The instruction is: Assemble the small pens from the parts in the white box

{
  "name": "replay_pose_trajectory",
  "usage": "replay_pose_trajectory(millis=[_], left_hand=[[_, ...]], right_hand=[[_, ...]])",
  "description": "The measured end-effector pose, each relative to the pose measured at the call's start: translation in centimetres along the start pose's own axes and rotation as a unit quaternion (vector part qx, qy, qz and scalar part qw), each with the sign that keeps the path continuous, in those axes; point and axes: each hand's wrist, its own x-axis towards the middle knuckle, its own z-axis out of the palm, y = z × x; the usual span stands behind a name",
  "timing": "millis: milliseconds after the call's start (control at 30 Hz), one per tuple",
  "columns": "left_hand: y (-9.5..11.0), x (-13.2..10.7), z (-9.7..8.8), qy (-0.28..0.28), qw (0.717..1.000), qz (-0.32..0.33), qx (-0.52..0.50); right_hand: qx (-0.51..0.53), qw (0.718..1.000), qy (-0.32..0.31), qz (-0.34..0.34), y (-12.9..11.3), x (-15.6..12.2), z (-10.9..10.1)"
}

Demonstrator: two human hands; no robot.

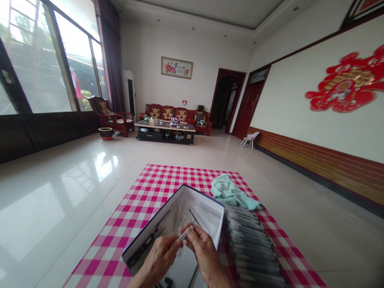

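Over an open box (207, 198), my left hand (163, 256) and my right hand (201, 244) meet with bent fingers. Between their fingertips they pinch a short, slim, whitish pen-like tube (183, 235), slanting up to the right; its exact kind is too blurred to tell. The box has white inner walls and a dark blue rim. Inside lie thin dark sticks (194, 217) and small black pieces (150, 239) along its left side. To the right of the box, a long row of grey and dark pen-like sticks (253, 244) lies side by side.
A pink-and-white checked tablecloth (120, 228) covers the table. A crumpled mint-green cloth (231, 192) lies behind the row of sticks. Across the tiled floor stand a coffee table (165, 130), a red wooden sofa (168, 112) and a small pale chair (250, 139).
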Motion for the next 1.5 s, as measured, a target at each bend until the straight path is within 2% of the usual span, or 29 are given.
replay_pose_trajectory(millis=[100, 167, 400, 567, 633, 767, 833, 967, 1033, 1100, 1200, 1267, 1367, 1500], left_hand=[[0.2, -0.1, 0.5, 0.051, 0.992, 0.032, 0.106], [0.4, -0.3, 0.7, 0.071, 0.987, 0.041, 0.141], [0.7, -0.7, 0.7, 0.084, 0.965, 0.055, 0.241], [0.3, -0.3, 1.0, 0.087, 0.967, 0.068, 0.230], [0.1, -0.1, 1.1, 0.093, 0.970, 0.081, 0.209], [-0.1, 0.1, 0.8, 0.066, 0.980, 0.115, 0.147], [-0.3, 0.1, 0.7, 0.078, 0.977, 0.123, 0.157], [-1.1, 0.1, 0.6, 0.117, 0.966, 0.124, 0.195], [-1.6, 0.2, 0.6, 0.135, 0.962, 0.120, 0.205], [-2.1, 0.2, 0.6, 0.139, 0.959, 0.113, 0.220], [-3.1, 0.1, 0.9, 0.119, 0.958, 0.105, 0.237], [-4.1, 0.0, 1.4, 0.112, 0.958, 0.103, 0.243], [-5.8, -0.4, 2.1, 0.110, 0.956, 0.097, 0.254], [-7.2, -0.5, 2.6, 0.115, 0.953, 0.096, 0.264]], right_hand=[[-0.008, 1.000, 0.007, 0.012, 0.3, 0.1, -0.5], [-0.008, 1.000, 0.004, 0.020, 0.2, 0.0, -0.7], [-0.018, 0.999, 0.001, 0.037, -0.2, -0.2, -0.7], [-0.013, 0.998, 0.042, 0.035, 0.2, -0.1, -0.6], [-0.007, 0.999, 0.038, 0.039, 0.4, -0.1, -0.6], [-0.010, 1.000, 0.009, 0.011, 0.4, -0.1, -0.1], [-0.017, 1.000, 0.016, -0.003, 0.0, 0.2, 0.1], [0.012, 0.998, 0.051, -0.032, -2.8, 1.0, -0.3], [0.015, 0.995, 0.074, -0.070, -5.7, 0.9, -1.3], [-0.031, 0.985, 0.098, -0.139, -9.0, 0.1, -2.7], [-0.233, 0.938, 0.120, -0.227, -13.3, -2.6, -5.5], [-0.390, 0.870, 0.146, -0.263, -14.6, -4.6, -7.3], [-0.599, 0.750, 0.094, -0.263, -13.8, -7.0, -10.1], [-0.749, 0.639, 0.032, -0.171, -10.2, -8.3, -13.0]])
